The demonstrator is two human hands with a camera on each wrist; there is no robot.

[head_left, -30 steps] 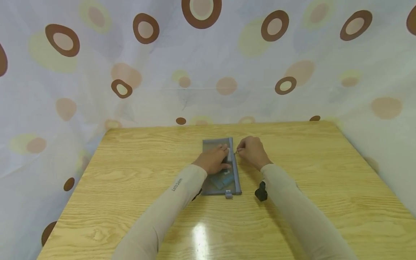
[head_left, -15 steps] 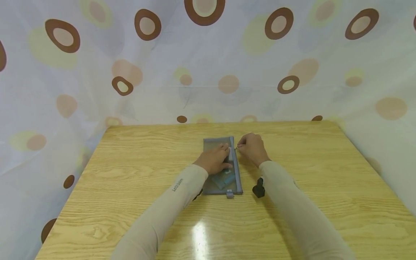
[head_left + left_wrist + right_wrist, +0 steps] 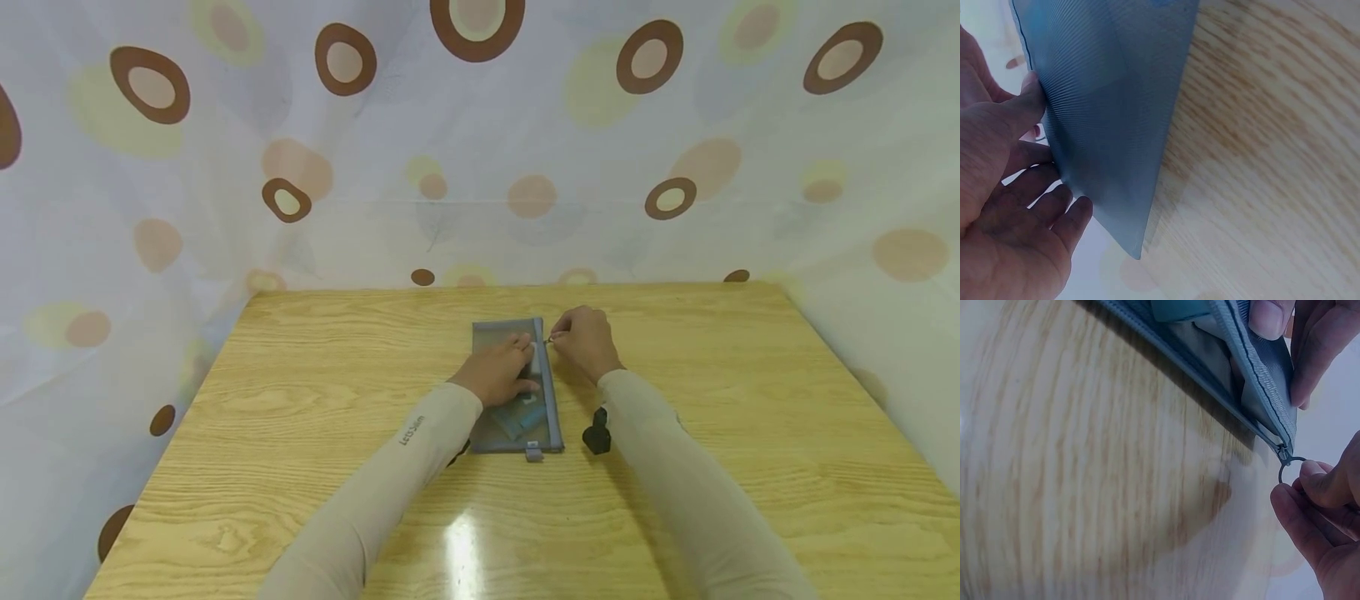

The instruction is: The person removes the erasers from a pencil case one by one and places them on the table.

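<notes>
A grey see-through zip pouch (image 3: 487, 437) lies on the wooden table, its zipped edge facing right. Inside show light-blue flat items (image 3: 521, 419), partly hidden by my hand. My left hand (image 3: 491, 371) rests on top of the pouch with fingers spread and touching the fabric (image 3: 1110, 137). At the far part of the zipped edge, my right hand (image 3: 588, 342) pinches the ring-shaped zipper pull (image 3: 1281, 472) between thumb and fingers. Behind the slider (image 3: 1282, 452) the two zip sides stand apart, with a teal item (image 3: 1179, 309) visible in the gap.
The wooden table (image 3: 300, 483) reaches back to a white patterned curtain (image 3: 480, 242), which also hangs at both sides. A small fabric tab (image 3: 534, 455) sticks out of the pouch's near edge. A black device (image 3: 597, 433) sits at my right wrist.
My right hand has moved slightly toward the far end of the pouch, and the zipper pull has slid along with it. The left hand has stayed in place on the pouch.
</notes>
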